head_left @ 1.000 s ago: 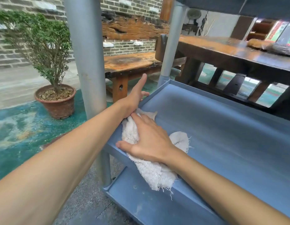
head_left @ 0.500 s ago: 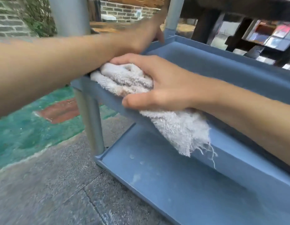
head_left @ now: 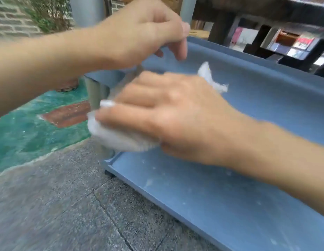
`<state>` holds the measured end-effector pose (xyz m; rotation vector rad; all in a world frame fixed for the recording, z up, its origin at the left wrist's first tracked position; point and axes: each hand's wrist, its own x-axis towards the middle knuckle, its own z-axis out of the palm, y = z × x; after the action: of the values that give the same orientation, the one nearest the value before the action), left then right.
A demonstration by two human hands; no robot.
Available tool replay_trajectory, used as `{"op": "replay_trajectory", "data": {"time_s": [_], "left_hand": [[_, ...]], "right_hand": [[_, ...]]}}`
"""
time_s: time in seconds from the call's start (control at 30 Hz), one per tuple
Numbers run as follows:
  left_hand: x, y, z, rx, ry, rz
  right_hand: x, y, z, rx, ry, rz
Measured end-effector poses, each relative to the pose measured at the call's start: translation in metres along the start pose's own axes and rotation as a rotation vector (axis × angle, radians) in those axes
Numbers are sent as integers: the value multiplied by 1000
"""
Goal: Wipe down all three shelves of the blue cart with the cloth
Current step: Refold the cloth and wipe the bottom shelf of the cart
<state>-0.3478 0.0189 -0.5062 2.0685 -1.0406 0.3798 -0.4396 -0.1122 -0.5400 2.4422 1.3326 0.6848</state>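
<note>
While right hand [head_left: 175, 115] grips, cloth [head_left: 117, 140] white, bunched.

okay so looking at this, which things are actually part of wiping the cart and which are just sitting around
Part of the job:
white cloth, gripped by the right hand
left hand, above the middle shelf
bottom shelf, speckled with white marks

Just around:
grey cart post
dark wooden table
brick wall
green painted floor

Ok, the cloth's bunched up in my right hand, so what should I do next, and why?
Probably lower the cloth onto the bottom shelf and wipe there. Your right hand grips it near the cart's corner post, and pale specks show on that shelf. The left hand holds nothing.
</note>
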Motion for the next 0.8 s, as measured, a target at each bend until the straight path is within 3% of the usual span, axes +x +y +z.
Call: {"op": "replay_trajectory", "data": {"time_s": [0.1,0.2,0.37,0.5,0.6,0.7,0.8], "left_hand": [[-46,7,14,45,123,123],[-98,-4,42,25,144,124],[-167,-34,93,-107,-87,10],[-201,-43,133,52,-259,12],[-205,-41,157,83,-233,-64],[-198,-44,164,-241,-224,-320],[-197,-55,164,-675,-352,-520]], "right_hand": [[-25,-24,26,95,63,-84],[-52,-31,56,352,-93,-18],[-93,-35,103,880,-107,468],[-108,-38,125,1893,-195,1071],[-111,-46,137,2288,-237,1120],[-115,-51,145,2367,-366,1038],[-127,-50,153,2432,-421,1019]]}}
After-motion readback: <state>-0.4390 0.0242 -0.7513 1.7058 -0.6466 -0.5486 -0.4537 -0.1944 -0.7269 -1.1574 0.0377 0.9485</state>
